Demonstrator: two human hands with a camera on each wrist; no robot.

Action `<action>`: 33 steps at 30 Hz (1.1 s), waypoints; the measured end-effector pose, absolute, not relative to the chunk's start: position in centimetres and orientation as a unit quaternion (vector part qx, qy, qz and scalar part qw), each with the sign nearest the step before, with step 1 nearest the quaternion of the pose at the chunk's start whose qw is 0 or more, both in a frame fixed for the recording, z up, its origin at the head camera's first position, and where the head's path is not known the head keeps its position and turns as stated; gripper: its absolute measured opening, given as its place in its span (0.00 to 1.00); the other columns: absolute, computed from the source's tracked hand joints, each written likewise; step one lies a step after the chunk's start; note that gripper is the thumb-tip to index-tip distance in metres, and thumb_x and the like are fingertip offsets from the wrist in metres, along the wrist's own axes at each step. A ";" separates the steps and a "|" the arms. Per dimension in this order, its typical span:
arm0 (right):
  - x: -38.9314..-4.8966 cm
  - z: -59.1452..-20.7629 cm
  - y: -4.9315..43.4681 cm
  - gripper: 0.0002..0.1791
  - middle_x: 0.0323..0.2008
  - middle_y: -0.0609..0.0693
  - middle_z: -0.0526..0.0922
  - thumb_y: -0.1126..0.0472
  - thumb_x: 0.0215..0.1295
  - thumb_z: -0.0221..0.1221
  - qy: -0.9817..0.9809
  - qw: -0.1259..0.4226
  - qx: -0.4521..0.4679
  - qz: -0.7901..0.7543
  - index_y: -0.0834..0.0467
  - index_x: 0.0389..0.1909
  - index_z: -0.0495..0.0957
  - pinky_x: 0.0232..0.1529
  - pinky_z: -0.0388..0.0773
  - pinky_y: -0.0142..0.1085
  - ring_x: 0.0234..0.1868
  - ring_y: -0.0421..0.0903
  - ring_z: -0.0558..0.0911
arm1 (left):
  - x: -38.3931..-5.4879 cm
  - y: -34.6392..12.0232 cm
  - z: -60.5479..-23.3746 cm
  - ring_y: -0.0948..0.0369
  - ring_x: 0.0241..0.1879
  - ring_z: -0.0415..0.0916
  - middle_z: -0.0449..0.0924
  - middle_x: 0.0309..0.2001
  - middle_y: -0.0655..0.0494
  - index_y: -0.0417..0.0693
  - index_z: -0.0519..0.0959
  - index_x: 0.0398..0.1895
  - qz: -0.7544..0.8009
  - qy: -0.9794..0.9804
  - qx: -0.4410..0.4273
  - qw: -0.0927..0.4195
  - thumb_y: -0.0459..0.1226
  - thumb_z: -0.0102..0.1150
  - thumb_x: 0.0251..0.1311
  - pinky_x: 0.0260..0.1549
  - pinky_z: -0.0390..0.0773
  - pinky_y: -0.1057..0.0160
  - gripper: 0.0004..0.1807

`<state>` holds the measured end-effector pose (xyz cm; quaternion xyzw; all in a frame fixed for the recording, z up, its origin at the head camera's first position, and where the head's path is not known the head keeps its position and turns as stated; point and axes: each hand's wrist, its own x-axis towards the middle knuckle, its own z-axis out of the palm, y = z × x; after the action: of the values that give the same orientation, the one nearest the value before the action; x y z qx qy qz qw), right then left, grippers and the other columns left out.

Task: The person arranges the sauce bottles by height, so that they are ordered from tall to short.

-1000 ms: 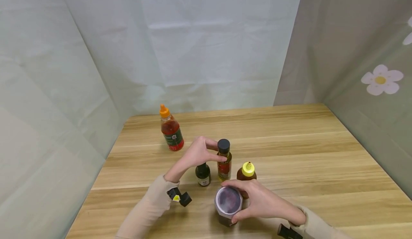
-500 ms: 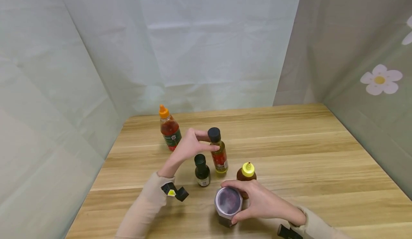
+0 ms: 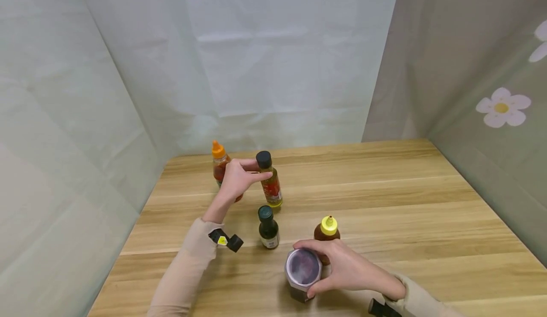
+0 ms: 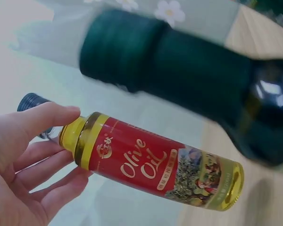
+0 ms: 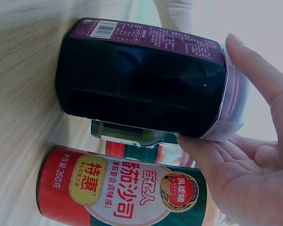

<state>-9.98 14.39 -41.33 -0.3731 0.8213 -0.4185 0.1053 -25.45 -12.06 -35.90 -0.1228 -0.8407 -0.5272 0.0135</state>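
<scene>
My left hand (image 3: 237, 178) pinches the neck of an olive oil bottle (image 3: 271, 188) with a black cap and red label. The bottle leans slightly; whether its base touches the table I cannot tell. In the left wrist view, the thumb (image 4: 52, 115) lies across its neck. My right hand (image 3: 342, 265) grips the pale lid of a dark faceted jar (image 5: 141, 84), thumb and fingers on opposite sides. That jar stands upright on the table. Close beside it is a ketchup bottle (image 5: 127, 188) with a yellow nozzle cap, partly hidden by the right hand.
A small dark green bottle (image 3: 268, 229) stands between the two hands, large and blurred in the left wrist view. At the back left, a red sauce bottle (image 3: 220, 160) with an orange cap is partly behind the left hand. Cloth walls (image 3: 278, 60) enclose the wooden table (image 3: 384, 189).
My left hand has carried the olive oil bottle back and to the left, past the small dark bottle, towards the orange-capped bottle. The right hand and jar have stayed put.
</scene>
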 end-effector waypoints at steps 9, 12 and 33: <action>-10.2 -41.4 14.4 0.41 0.55 0.45 0.80 0.46 0.47 0.74 0.824 0.106 -0.370 -0.416 0.50 0.63 0.69 0.52 0.79 0.31 0.54 0.36 0.78 | -27.5 -12.5 -38.2 0.51 0.44 0.84 0.87 0.40 0.46 0.46 0.86 0.44 -0.494 -0.861 -0.078 0.094 0.44 0.74 0.49 0.46 0.82 0.52 0.19; -10.2 -41.5 14.5 0.41 0.54 0.44 0.80 0.46 0.47 0.74 0.823 0.105 -0.372 -0.417 0.50 0.63 0.69 0.52 0.79 0.31 0.54 0.36 0.78 | -28.0 -12.7 -38.8 0.50 0.43 0.84 0.87 0.40 0.45 0.45 0.86 0.44 -0.485 -0.864 -0.069 0.115 0.43 0.74 0.49 0.44 0.83 0.52 0.19; -10.5 -41.6 14.5 0.41 0.55 0.46 0.80 0.46 0.47 0.73 0.815 0.106 -0.378 -0.426 0.51 0.63 0.69 0.53 0.79 0.31 0.55 0.36 0.78 | -28.1 -12.2 -38.6 0.47 0.44 0.83 0.87 0.40 0.43 0.40 0.86 0.38 -0.424 -0.887 -0.063 0.172 0.40 0.67 0.58 0.44 0.81 0.49 0.12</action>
<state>-10.53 14.52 -41.55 -0.3780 0.8151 -0.4260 0.1062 -28.11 -12.16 -38.63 -0.0631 -0.8869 -0.4240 0.1725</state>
